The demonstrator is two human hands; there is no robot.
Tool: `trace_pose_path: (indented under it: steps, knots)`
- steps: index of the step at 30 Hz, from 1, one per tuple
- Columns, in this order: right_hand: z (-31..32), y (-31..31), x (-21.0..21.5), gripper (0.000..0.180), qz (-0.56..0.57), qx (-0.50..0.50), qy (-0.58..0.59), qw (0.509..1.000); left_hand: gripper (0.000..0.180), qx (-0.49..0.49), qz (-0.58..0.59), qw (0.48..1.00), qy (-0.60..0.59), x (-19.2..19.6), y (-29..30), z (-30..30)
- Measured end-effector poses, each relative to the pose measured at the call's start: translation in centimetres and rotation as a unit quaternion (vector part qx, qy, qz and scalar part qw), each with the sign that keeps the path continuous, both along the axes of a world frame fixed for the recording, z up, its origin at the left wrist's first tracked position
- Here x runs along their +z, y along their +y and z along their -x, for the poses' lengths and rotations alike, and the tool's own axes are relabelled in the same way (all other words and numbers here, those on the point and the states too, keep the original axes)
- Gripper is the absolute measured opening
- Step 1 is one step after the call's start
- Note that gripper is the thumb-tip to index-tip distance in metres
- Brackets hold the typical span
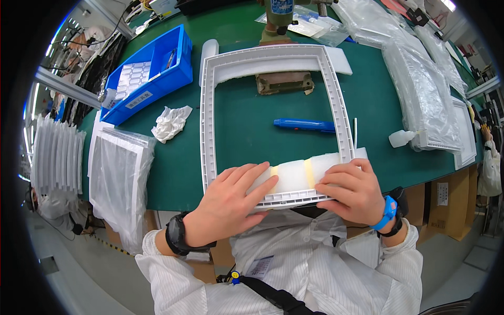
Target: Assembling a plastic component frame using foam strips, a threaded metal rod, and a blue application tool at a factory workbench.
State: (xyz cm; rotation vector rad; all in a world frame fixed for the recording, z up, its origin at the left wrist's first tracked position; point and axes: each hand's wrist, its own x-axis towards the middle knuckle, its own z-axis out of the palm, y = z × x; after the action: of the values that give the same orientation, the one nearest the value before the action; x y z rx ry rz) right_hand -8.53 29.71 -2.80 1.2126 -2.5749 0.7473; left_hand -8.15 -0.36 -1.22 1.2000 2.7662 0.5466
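Observation:
A white rectangular plastic frame [208,121] with a ribbed rim lies on the green work table, its near edge at my body. My left hand [231,199] grips its near left corner, fingers reaching inward over the rim and thumb low at the near edge. At the near right corner, my right hand [353,191] holds the rim, with its fingertips on a white foam pad [291,177]. Two yellow tape strips [310,173] cross the pad just inside the near edge. Another white foam strip [268,66] sits under the far edge. Inside the opening lies a blue pen-shaped tool [304,124].
Left of the frame are a blue divided bin [176,79], a crumpled white tissue [170,124] and bagged white frames [118,178]. A green machine stand [279,16] rises behind. Rightward are a small white bottle [401,138] and plastic-wrapped parts [420,89].

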Motion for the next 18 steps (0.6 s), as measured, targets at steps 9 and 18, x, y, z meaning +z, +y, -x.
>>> trace_pose_path:
  steps: [9,18]
  knots:
    - [7.9,-4.9,2.6,0.031,-0.168,-0.079,-0.017,0.982,0.033,0.174,-0.232,0.956,-0.045,2.5,-3.6,7.9]
    - [12.6,-7.3,0.8,0.026,-0.205,-0.076,-0.111,0.969,0.039,0.361,-0.478,0.786,-0.152,-5.1,-7.2,13.3]
